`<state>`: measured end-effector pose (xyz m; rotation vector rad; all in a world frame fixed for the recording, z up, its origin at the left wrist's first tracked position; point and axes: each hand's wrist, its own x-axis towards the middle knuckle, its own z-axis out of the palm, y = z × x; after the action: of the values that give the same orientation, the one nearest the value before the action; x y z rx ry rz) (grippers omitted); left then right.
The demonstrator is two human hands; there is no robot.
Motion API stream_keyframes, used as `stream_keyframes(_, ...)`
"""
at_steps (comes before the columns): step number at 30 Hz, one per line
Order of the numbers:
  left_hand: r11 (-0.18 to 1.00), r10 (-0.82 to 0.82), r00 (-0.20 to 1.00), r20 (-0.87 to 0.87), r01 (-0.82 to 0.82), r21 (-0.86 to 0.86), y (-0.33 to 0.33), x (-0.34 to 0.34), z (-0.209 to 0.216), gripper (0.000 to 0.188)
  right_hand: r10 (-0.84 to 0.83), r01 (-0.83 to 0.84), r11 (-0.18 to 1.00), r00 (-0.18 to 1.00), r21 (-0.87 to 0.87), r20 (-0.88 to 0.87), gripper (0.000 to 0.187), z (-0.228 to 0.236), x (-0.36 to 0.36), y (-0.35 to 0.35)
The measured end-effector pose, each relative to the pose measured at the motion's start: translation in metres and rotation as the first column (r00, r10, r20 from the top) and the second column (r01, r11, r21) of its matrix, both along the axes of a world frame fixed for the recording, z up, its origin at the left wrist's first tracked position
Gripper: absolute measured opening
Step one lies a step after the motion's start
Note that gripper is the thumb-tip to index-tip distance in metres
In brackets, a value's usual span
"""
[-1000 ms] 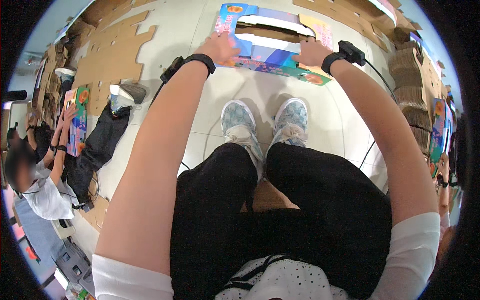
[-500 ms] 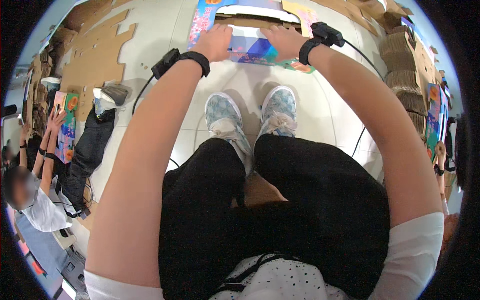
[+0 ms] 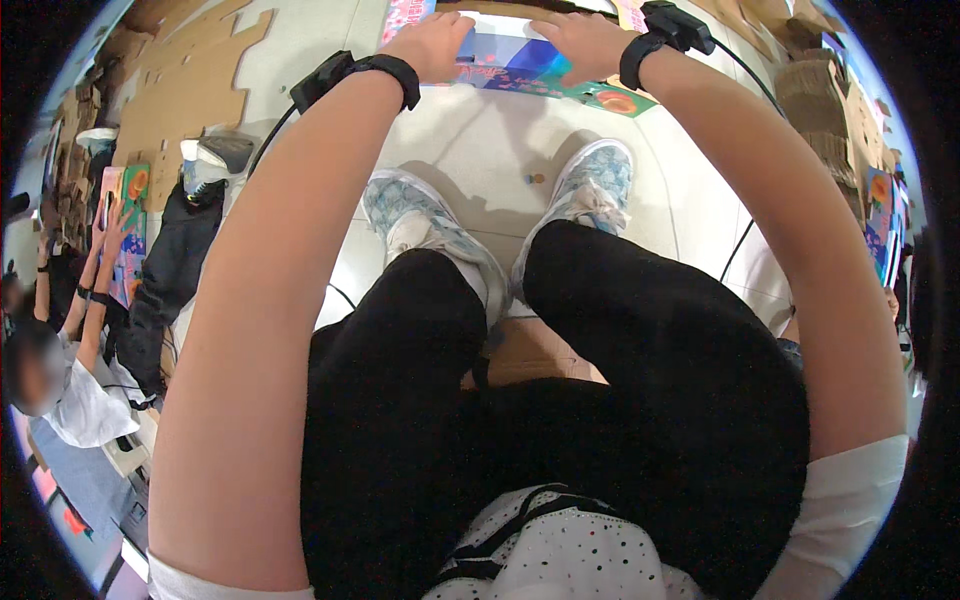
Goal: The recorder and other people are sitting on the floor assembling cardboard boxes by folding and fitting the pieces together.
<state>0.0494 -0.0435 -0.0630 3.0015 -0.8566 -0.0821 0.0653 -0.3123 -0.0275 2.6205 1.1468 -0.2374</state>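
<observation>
At the top of the head view, a brightly printed cardboard box [image 3: 512, 76] lies on the floor in front of my feet, with blue, purple and green on its near side. My left hand [image 3: 432, 46] grips the left part of its near upper edge, fingers curled over the top. On the right part of that edge my right hand [image 3: 586, 46] holds on in the same way, its thumb side against the printed panel. My fingertips are partly hidden, and the far part of the box runs out of the picture.
My shoes [image 3: 596, 180] stand apart on the pale tiled floor. Flat brown cardboard sheets [image 3: 190, 85] lie at the left; stacked cardboard [image 3: 815, 110] stands at the right. A co-worker at the left handles a similar printed box [image 3: 130, 250]. Black cables [image 3: 750, 70] trail from my wrist devices.
The box and both hands sit higher in the view, so less of the box shows. My feet have moved farther apart. Both hands stay on the box edge.
</observation>
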Motion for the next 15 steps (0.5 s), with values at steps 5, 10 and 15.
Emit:
stream_keyframes(5,1.000,-0.005,0.992,-0.128,0.008,0.017,-0.004,-0.005,0.023,0.069,-0.087,0.084,0.995,0.995,-0.061,-0.043,0.091,0.009,-0.004,0.003)
stream_keyframes(10,1.000,0.008,0.985,-0.173,-0.004,0.028,-0.003,0.002,0.032,0.047,-0.094,0.083,0.988,0.992,-0.131,-0.079,0.086,0.018,-0.006,0.006)
stream_keyframes(15,0.998,0.017,0.960,-0.278,0.000,0.059,-0.015,-0.001,0.042,0.054,-0.139,0.115,0.979,0.980,-0.169,-0.143,0.079,0.020,-0.004,-0.008)
